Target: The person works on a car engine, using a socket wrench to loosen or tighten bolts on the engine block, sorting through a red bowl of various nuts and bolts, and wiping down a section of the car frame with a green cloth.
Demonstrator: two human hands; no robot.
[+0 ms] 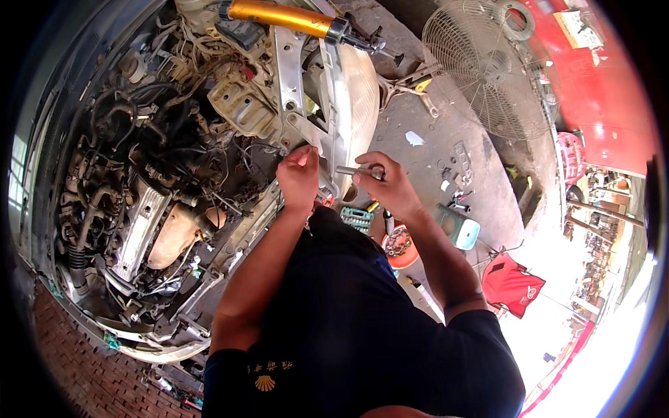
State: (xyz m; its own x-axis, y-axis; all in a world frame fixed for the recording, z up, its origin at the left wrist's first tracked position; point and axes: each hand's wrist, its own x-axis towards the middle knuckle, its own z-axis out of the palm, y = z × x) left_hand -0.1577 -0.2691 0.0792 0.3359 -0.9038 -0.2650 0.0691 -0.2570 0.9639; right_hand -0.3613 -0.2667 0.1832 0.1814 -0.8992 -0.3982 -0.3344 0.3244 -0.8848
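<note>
My right hand (391, 182) is closed around a short silver metal bar-shaped tool (352, 171), whose rounded end shows between the fingers. The bar points left toward my other hand; I cannot make out its exact kind. My left hand (300, 177) has its fingers curled together beside the car's metal front frame (291, 90). Whatever those fingers pinch, if anything, is hidden. Just beyond both hands lies the cloudy headlight (359, 97). To the left spreads the open engine bay (146, 160), full of hoses, wires and dusty metal parts.
An orange-gold cylinder tool (282, 17) rests across the car's front. A large wire-caged fan (491, 70) stands at the far right. On the floor are an orange bowl (404, 259) of small parts, a green socket case (357, 219), several loose parts, and a red cloth (512, 282).
</note>
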